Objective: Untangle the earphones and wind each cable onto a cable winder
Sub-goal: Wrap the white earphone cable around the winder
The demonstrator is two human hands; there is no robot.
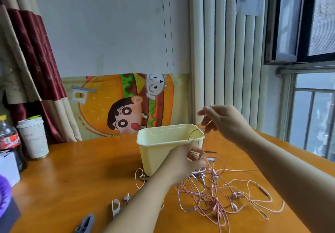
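At the far left edge I see a cola bottle (8, 138) and a paper cup (33, 140) standing side by side on the orange table (81, 169), in front of a red and cream curtain (34, 51).

Nearer me, along the bottom, lie three small pieces that look like cable winders: a grey one (87, 222), a white one (115, 207) and a smaller pale one (126, 197). No cable is on any of them.

My left forearm comes up from the bottom edge across them, slanting right. The left hand (181, 164) sits back-up, just in front of the right front corner of the yellow tub (159, 149), its fingers curled round a bunch of pink cable.

From that bunch a thin strand loops upward across the tub's right rim to the right hand (224, 120). It is held higher, above and just right of the tub, wrist bent, with thumb and forefinger pinching the strand. The other fingers are spread loosely, and a short end pokes up above the fingertips. The right arm reaches in from the lower right corner.

The rest of the earphones (217, 196) lie in a loose pink tangle on the table, below and to the right of the left hand, between the two forearms, with white earbuds and plugs mixed in. One small loop (140, 176) lies by the tub's base.
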